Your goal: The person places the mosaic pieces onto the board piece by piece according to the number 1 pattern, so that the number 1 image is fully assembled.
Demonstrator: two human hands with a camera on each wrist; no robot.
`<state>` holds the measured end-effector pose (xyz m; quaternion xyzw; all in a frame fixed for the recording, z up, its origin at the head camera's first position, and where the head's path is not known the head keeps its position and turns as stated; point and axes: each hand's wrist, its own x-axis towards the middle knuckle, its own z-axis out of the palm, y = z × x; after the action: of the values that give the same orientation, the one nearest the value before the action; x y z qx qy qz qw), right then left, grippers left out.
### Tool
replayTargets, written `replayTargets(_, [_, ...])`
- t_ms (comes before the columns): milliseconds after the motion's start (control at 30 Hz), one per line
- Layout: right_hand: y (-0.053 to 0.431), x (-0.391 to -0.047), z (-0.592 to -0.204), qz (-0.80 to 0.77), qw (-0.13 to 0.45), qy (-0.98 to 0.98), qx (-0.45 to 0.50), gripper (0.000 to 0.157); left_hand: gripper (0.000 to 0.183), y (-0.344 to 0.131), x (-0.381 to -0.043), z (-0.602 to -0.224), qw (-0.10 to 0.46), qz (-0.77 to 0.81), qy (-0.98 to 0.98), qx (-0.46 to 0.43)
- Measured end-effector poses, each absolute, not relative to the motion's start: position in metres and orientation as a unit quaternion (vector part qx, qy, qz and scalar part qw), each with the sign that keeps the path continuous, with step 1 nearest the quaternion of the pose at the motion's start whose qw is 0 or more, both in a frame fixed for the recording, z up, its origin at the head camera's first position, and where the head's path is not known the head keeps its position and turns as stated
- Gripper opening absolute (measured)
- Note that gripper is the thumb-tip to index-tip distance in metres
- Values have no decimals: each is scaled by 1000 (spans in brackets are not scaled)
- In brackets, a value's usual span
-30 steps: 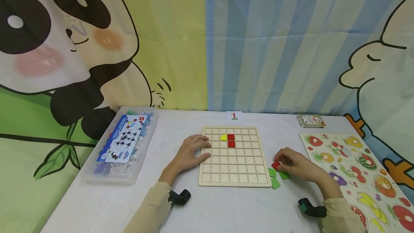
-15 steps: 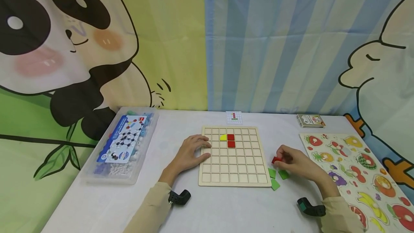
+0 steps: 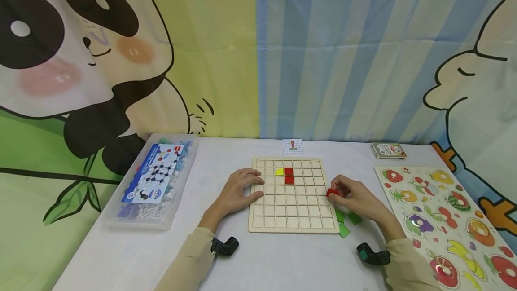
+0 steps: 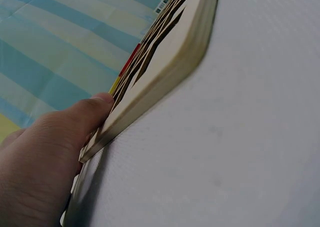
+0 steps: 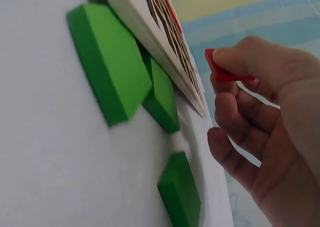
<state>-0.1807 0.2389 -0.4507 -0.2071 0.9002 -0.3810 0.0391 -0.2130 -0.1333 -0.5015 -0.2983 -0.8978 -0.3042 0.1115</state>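
A wooden grid board (image 3: 294, 201) lies mid-table, with a yellow piece (image 3: 279, 172) and two red square tiles (image 3: 288, 175) set in its upper cells. My left hand (image 3: 238, 190) rests on the board's left edge, thumb on top in the left wrist view. Between thumb and fingertips my right hand (image 3: 355, 196) pinches a red tile (image 5: 222, 72), held up at the board's right edge. Below that hand, several green tiles (image 5: 107, 62) lie on the table beside the board; one appears to touch or lean on its edge.
Behind the board lies a small pattern card (image 3: 292, 147). At the left stands a clear plastic box (image 3: 177, 210) of small parts. A fruit puzzle board (image 3: 438, 219) and a small card box (image 3: 388, 151) are on the right.
My right hand has picked the red tile up from beside the green ones and carried it left to the board's right edge. The left hand stays in place.
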Motion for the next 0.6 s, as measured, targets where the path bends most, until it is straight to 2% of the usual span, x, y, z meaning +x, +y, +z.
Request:
replayTargets(233, [227, -188, -454, -382, 23, 901, -206, 20, 23, -133, -212, -500, 108, -297, -901, -298])
replayTargets(600, [211, -189, -449, -380, 31, 902, -204, 16, 23, -133, -213, -500, 110, -294, -901, -299])
